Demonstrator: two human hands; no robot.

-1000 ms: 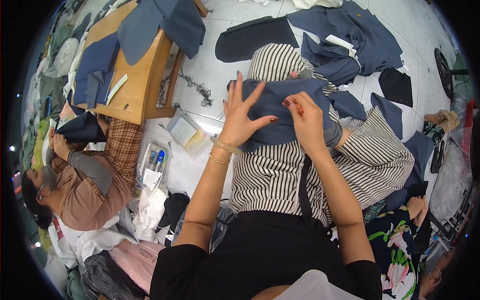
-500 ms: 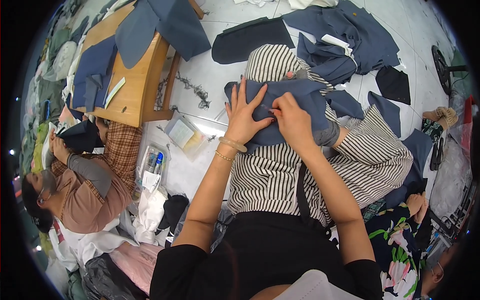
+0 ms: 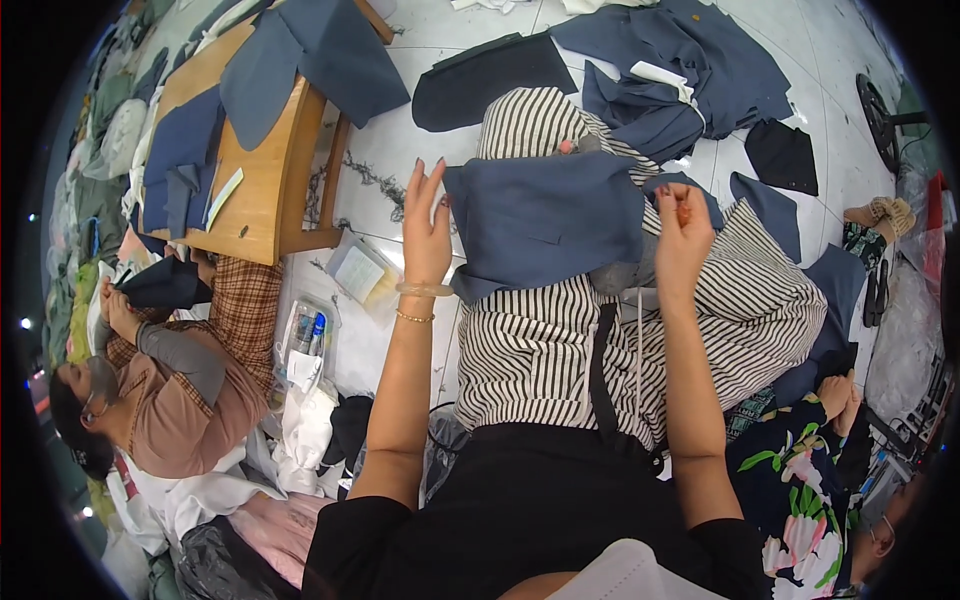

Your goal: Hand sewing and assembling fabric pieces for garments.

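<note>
- Watching remotely, I see the right hand (image 3: 686, 235) drawn to two o'clock, grip pinched, contents indiscernible.
- Left hand (image 3: 427, 238) lifted to eleven, grip released.
- Blue-grey panel (image 3: 550, 212), one o'clock, now uncovered atop striped trousers (image 3: 530, 355).

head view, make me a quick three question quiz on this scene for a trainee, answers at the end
1. Multiple choice: on which side does the person wear the pale bangle? a) right b) left c) both
2. True or false: the slate-blue cloth between the left hand and the right hand lies on the floor.
3. Fill in: the wooden table stands on the person's ____ side.

Key: 1 b; 2 false, it lies over the striped trousers; 3 left.
</note>
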